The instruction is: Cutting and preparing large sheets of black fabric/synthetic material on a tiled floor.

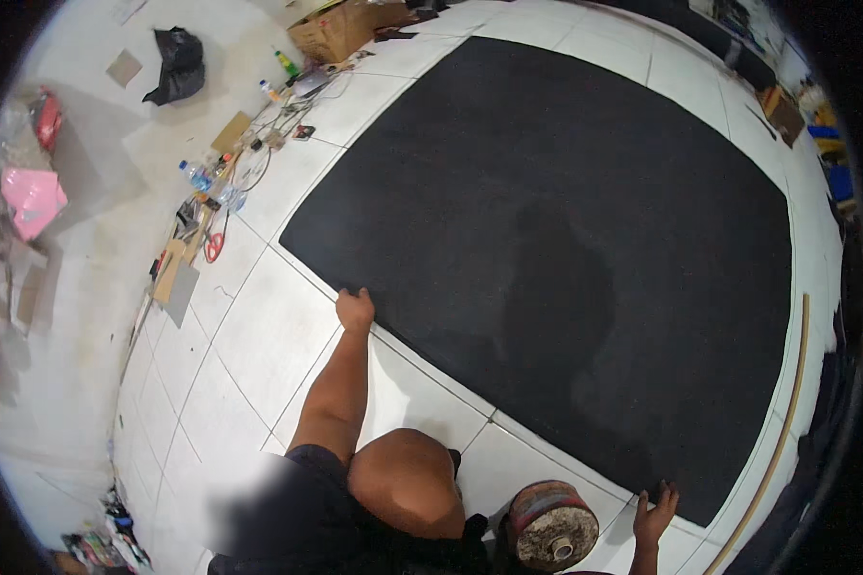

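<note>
A large black sheet [431, 192] lies flat on the white tiled floor in front of me. At its near edge, toward the left corner, my left hand [356, 310] is closed on the border with curled fingers. My right hand [654, 517] rests at the same edge near the right corner, fingers apart and their tips on the sheet. Beside my bent knee [408, 482] stands a round reddish drum-shaped thing [552, 527]; its top is rough and grey, with a short pipe-like stub. A dark shadow falls across the sheet's middle.
Along the left wall lie red-handled scissors [215, 246], a plastic bottle [196, 175], cables and cardboard pieces [170, 271]. A cardboard box [345, 31] stands at the far left. A long thin wooden strip [782, 436] runs along the right side, with dark cloth beyond it.
</note>
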{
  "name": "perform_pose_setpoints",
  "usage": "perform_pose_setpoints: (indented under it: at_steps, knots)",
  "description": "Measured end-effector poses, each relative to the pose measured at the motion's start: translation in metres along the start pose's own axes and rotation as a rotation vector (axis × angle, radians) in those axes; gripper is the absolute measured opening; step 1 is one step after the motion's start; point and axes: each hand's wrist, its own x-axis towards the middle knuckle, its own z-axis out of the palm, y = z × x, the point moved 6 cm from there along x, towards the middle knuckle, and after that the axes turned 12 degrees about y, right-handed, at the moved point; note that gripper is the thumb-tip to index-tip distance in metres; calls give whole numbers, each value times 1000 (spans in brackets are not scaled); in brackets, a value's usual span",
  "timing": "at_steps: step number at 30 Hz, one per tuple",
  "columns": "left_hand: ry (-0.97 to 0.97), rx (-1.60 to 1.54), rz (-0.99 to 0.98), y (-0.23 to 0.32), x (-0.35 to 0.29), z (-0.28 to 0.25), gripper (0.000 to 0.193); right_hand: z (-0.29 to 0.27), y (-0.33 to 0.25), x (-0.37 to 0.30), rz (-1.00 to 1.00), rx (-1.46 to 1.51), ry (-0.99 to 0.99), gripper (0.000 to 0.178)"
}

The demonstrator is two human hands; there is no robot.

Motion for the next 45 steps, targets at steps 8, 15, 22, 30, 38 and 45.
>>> perform_pose_setpoints:
  at_steps: [8,15,22,30,38,45]
  knots:
    - [93,-197,-269,-26,15,-2,59,8,0,9,115,53,-150,59]
    - [110,-163,-296,-42,20,2,56,5,-3,11,-39,57,-184,67]
    - [42,-168,-146,-17,4,4,58,12,6,5,-74,-96,-77,58]
    - [-268,-273,880,106,-112,-46,57,0,12,11,-113,66,138,34]
    - [-836,-117,1378,123,-236,-49,68,-20,35,52,107,105,347,28]
    - [-799,23,1347,132,-255,-46,70,-50,181,29,579,-109,424,43]
